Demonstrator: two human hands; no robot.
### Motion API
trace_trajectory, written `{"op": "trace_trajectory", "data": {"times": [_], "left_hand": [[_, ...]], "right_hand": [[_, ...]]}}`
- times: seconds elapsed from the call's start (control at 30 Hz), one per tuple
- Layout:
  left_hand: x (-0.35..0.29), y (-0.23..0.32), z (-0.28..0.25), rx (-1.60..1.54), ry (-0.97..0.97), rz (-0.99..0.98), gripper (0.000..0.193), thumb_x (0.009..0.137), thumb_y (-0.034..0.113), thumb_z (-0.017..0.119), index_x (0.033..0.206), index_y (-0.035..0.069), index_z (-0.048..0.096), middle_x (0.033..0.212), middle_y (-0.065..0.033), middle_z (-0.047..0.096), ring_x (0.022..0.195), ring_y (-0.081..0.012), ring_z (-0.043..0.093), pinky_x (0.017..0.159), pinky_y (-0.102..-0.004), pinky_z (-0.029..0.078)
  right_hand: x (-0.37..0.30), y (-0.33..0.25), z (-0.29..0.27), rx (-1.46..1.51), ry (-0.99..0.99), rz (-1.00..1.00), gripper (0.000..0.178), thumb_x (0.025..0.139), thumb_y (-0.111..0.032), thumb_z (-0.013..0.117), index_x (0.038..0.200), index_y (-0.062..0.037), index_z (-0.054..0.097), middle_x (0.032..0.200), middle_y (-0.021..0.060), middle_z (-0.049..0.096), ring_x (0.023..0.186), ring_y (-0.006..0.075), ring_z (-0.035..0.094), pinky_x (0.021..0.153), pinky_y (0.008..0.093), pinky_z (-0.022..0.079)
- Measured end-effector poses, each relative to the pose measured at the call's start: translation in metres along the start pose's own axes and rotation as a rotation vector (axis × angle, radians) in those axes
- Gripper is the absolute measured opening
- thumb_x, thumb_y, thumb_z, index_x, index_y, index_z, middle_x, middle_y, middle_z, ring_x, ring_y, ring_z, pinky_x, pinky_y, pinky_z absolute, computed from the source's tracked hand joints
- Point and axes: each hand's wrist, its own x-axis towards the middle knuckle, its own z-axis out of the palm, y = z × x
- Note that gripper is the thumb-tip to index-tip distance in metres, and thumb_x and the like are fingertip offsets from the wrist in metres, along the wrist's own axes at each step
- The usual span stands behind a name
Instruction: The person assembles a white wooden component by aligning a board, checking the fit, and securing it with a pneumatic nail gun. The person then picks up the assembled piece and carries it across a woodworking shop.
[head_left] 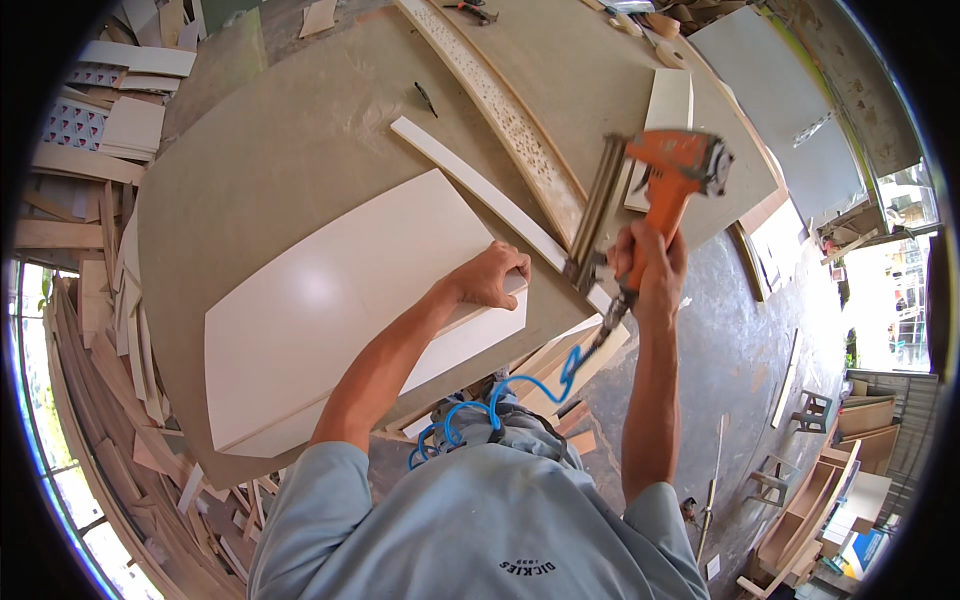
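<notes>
An orange pneumatic nail gun (pixel 668 180) is raised at the right of the table, my right hand (pixel 648 265) wrapped round its handle. From its lower end a coiled blue air hose (pixel 530 385) runs back toward my waist. My left hand (pixel 490 275) is closed over the right end of a white board assembly (pixel 350 285), fingers curled at its edge. That assembly has a wide glossy panel and a strip along the side nearest me. Just beyond it, a long narrow white strip (pixel 480 190) lies slantwise, its near end partly behind the nail gun.
A long trough-like board (pixel 500 110) dotted with small bits crosses the worktable (pixel 290 150). Pliers (pixel 472 12) and a small dark tool (pixel 426 98) lie farther off. Wood offcuts (pixel 120 380) pile up at left. Stools (pixel 770 480) stand on the floor at right.
</notes>
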Motion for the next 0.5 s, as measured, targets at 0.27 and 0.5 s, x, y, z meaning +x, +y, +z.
{"op": "trace_trajectory", "data": {"times": [0.27,0.5], "left_hand": [[0.0,-0.002,0.0,0.028,0.032,-0.012,0.038,0.056,0.019,0.074,0.091,0.007,0.063,0.092,-0.0138,0.061,0.098,-0.0324,0.053,0.089,-0.0407,0.045],[0.001,-0.008,0.004,0.008,0.032,0.027,0.036,0.059,0.017,0.073,0.093,0.009,0.062,0.095,-0.0111,0.062,0.104,-0.0323,0.051,0.092,-0.0414,0.045]], "right_hand": [[-0.009,-0.051,0.005,-0.078,-0.212,0.319,0.045,0.09,-0.014,0.057,0.129,0.008,0.05,0.066,0.0059,0.056,0.051,0.0124,0.052,0.052,0.0289,0.044],[-0.052,-0.026,-0.022,-0.266,-0.282,0.633,0.037,0.09,-0.013,0.058,0.119,0.0093,0.052,0.07,0.0064,0.059,0.051,0.0129,0.057,0.049,0.0275,0.046]]}}
